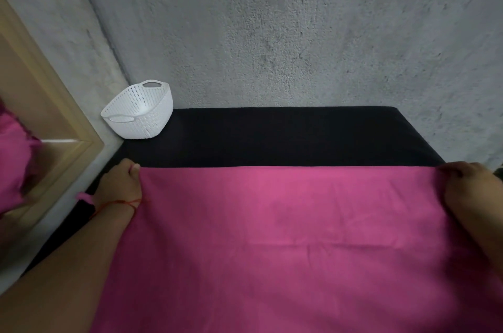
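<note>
The light is dim and soft, strongest on the grey wall and the far strip of the cloth, which darkens steadily toward the near edge. There are no hard shadows and no glare beyond a faint sheen on the frame at the left. The right hand looks dark and smeared, the left hand is a little sharper and the white basket is crispest, while the wide lens tilts the frame, splays the sides of the black table and dims the corners.
</note>
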Available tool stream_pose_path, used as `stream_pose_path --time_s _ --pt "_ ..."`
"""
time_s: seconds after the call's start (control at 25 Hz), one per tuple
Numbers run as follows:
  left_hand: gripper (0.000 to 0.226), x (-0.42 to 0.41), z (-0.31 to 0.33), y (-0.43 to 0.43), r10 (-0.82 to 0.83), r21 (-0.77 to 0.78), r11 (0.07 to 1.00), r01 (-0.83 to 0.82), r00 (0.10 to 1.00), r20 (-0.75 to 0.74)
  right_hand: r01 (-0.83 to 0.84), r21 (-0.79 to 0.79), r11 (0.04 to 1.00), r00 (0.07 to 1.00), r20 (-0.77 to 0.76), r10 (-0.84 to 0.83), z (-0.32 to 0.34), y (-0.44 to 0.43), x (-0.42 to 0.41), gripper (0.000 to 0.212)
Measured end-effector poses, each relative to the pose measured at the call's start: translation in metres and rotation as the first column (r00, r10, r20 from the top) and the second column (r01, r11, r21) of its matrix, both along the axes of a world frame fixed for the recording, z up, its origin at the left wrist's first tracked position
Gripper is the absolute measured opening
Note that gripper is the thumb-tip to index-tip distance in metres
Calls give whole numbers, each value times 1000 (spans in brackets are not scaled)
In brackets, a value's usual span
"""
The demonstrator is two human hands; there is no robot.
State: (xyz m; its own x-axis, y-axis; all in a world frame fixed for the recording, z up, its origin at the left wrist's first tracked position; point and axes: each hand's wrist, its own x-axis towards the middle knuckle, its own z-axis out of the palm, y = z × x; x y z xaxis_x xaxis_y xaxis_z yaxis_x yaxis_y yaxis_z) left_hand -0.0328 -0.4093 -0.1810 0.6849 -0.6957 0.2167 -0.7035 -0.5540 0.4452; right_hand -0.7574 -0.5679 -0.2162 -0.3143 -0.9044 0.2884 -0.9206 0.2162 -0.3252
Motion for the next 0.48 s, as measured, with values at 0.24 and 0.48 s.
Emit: stream_pose_path --time_s 0.24,0.48 --pt "34 8 -10 1 -2 -45 999 2 1000 2 14 -42 999 997 70 -11 7 -16 0 59" --pt "31 0 -1 2 93 -7 996 -93 994 -56 -10 8 1000 1000 14 10 -3 -15 1 64"
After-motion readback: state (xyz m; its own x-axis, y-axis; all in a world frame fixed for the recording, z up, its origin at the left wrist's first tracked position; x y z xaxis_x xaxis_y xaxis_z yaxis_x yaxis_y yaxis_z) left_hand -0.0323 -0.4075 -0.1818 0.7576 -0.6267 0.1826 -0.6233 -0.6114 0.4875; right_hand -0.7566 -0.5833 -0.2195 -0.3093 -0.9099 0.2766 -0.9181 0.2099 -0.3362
